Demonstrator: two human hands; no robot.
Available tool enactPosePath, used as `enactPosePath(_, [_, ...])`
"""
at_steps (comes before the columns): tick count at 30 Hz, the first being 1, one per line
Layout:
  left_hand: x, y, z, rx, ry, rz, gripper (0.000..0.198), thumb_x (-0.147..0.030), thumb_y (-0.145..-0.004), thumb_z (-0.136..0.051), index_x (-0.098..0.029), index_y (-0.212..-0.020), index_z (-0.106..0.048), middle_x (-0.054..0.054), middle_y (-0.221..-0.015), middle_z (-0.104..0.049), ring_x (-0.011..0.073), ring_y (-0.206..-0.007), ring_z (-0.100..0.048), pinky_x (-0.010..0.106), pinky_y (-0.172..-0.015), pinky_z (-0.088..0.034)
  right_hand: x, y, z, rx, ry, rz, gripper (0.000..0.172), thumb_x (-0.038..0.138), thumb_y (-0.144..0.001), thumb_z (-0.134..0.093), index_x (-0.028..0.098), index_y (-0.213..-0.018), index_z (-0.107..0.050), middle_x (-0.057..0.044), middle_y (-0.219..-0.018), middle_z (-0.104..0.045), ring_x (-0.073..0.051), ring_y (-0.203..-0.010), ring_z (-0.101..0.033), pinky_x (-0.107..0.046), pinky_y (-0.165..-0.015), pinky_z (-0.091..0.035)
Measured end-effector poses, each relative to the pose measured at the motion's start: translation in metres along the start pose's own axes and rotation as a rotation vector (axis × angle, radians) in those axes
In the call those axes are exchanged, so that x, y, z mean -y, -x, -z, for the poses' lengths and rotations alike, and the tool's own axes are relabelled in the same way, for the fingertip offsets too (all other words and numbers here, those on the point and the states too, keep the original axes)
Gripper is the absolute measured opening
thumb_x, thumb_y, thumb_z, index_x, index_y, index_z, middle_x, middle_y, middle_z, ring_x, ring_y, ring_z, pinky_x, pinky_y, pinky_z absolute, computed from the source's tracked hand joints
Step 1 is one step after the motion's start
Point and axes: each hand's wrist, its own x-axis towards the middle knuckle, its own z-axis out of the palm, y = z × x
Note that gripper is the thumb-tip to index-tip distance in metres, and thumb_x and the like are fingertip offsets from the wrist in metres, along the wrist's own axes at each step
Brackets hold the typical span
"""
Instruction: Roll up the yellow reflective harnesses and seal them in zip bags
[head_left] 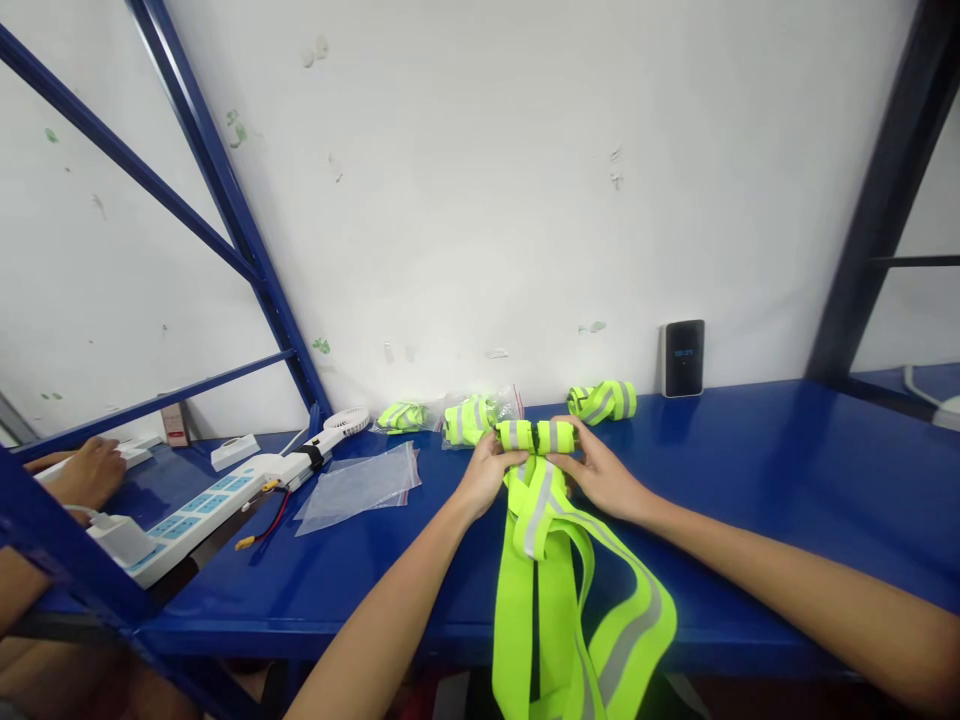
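Reflective vest (536, 610) sits mid-view, its top rolled tight and held just above a blue steel bench (750, 450), with its loose straps hanging over the bench's front edge at 6 o'clock. The bench top is glossy painted metal, set against a scuffed white wall (480, 200) marked with pale green smears. A slanted blue rack upright (225, 210) crosses the view at 10 o'clock, and a darker upright (877, 190) stands at 2 o'clock.

The vest is flat, smooth neon yellow-green webbing with a grey reflective stripe along each band. Its roll forms two stubby cylinders with a dark strip between them. The left hand (487, 475) and right hand (600, 480) pinch these cylinders from either side, fingers curled over the top and fingertips close together at the middle.

Measured from the hands, a rolled vest (602, 402) lies at 1 o'clock, and a bagged roll (469, 420) and a smaller roll (403, 417) lie at 10 o'clock. A flat clear plastic bag (358, 487) lies at 9 o'clock, and a black device (683, 358) stands upright against the wall at 2 o'clock. Further out at 9 o'clock are a white power strip (199, 525) with blue labels and a small white fan (346, 420), and a co-worker's hand (86, 472) rests at the far edge
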Motion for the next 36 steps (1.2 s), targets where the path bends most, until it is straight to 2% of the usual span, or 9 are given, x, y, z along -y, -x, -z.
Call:
enactPosePath(4, [-0.001, 0.003, 0.000, 0.066, -0.095, -0.055, 0.040, -0.027, -0.069, -0.077, -0.015, -0.104, -0.062, 0.009, -0.106, -0.067, 0.0255, -0.102, -0.062, 0.037, -0.090, -0.047, -0.004, -0.001, 0.001, -0.029, 0.101, 0.102, 0.030, 0.028, -0.086, -0.054, 0.024, -0.115, -0.046, -0.002, -0.098, -0.055, -0.019, -0.085, -0.057, -0.030, -0.074, -0.052])
enactPosePath(7, [0.000, 0.004, -0.001, 0.117, -0.055, -0.040, 0.043, -0.039, -0.075, -0.073, -0.015, -0.108, -0.060, 0.009, -0.107, -0.067, 0.0248, -0.100, -0.063, 0.036, -0.090, -0.048, -0.006, -0.002, 0.001, -0.021, 0.107, 0.130, 0.030, 0.025, -0.086, -0.052, 0.024, -0.115, -0.045, -0.003, -0.102, -0.053, -0.019, -0.089, -0.055, -0.030, -0.076, -0.051])
enactPosePath(10, [0.002, 0.004, -0.002, 0.071, -0.017, 0.028, 0.047, -0.049, -0.077, -0.069, -0.015, -0.108, -0.058, 0.010, -0.102, -0.068, 0.0234, -0.091, -0.066, 0.035, -0.082, -0.051, -0.007, -0.001, 0.000, 0.018, 0.126, 0.148, 0.036, 0.020, -0.085, -0.050, 0.024, -0.120, -0.043, -0.004, -0.105, -0.055, -0.019, -0.087, -0.055, -0.030, -0.075, -0.051])
enactPosePath(14, [0.002, 0.005, -0.003, 0.018, 0.036, 0.155, 0.052, -0.059, -0.077, -0.063, -0.020, -0.111, -0.054, 0.007, -0.097, -0.068, 0.0212, -0.078, -0.067, 0.033, -0.068, -0.053, -0.003, 0.002, -0.001, 0.032, 0.244, 0.217, 0.039, 0.015, -0.086, -0.046, 0.023, -0.124, -0.044, -0.005, -0.113, -0.055, -0.020, -0.094, -0.056, -0.032, -0.085, -0.047])
enactPosePath(19, [-0.007, 0.008, -0.009, 0.032, 0.157, 0.164, 0.044, -0.047, -0.071, -0.074, -0.018, -0.097, -0.055, 0.001, -0.082, -0.064, 0.0165, -0.072, -0.064, 0.027, -0.066, -0.051, 0.003, 0.005, -0.001, 0.048, 0.292, 0.241, 0.040, 0.012, -0.086, -0.043, 0.023, -0.125, -0.042, -0.006, -0.117, -0.054, -0.021, -0.103, -0.054, -0.034, -0.094, -0.042])
enactPosePath(25, [-0.013, 0.011, -0.013, 0.068, 0.252, 0.106, 0.044, -0.037, -0.065, -0.080, -0.015, -0.096, -0.057, 0.002, -0.081, -0.064, 0.0146, -0.073, -0.060, 0.025, -0.067, -0.048, 0.014, 0.009, -0.004, 0.021, 0.169, 0.125, 0.034, 0.015, -0.086, -0.043, 0.025, -0.119, -0.045, -0.004, -0.113, -0.054, -0.020, -0.104, -0.052, -0.035, -0.094, -0.041])
enactPosePath(30, [-0.013, 0.011, -0.010, 0.066, 0.256, 0.073, 0.039, -0.025, -0.062, -0.081, -0.017, -0.095, -0.060, -0.001, -0.076, -0.061, 0.0119, -0.068, -0.057, 0.023, -0.063, -0.044, 0.018, 0.007, -0.006, 0.021, -0.011, -0.043, 0.035, 0.025, -0.077, -0.059, 0.025, -0.111, -0.050, -0.001, -0.101, -0.055, -0.020, -0.089, -0.055, -0.032, -0.078, -0.047])
enactPosePath(33, [-0.014, 0.010, -0.009, 0.106, 0.241, 0.051, 0.045, -0.016, -0.059, -0.081, -0.017, -0.100, -0.063, 0.002, -0.088, -0.065, 0.0133, -0.075, -0.060, 0.024, -0.070, -0.046, 0.017, 0.005, -0.006, -0.014, -0.075, -0.047, 0.038, 0.027, -0.072, -0.066, 0.024, -0.107, -0.054, -0.001, -0.099, -0.057, -0.020, -0.086, -0.057, -0.030, -0.074, -0.048])
enactPosePath(36, [-0.014, 0.008, -0.009, 0.103, 0.237, 0.048, 0.065, -0.011, -0.055, -0.082, -0.018, -0.116, -0.062, 0.008, -0.115, -0.062, 0.0180, -0.093, -0.062, 0.030, -0.086, -0.046, 0.012, 0.001, -0.004, -0.059, -0.198, -0.132, 0.064, 0.021, -0.066, -0.072, 0.028, -0.125, -0.048, -0.002, -0.103, -0.063, -0.021, -0.091, -0.062, -0.031, -0.076, -0.050])
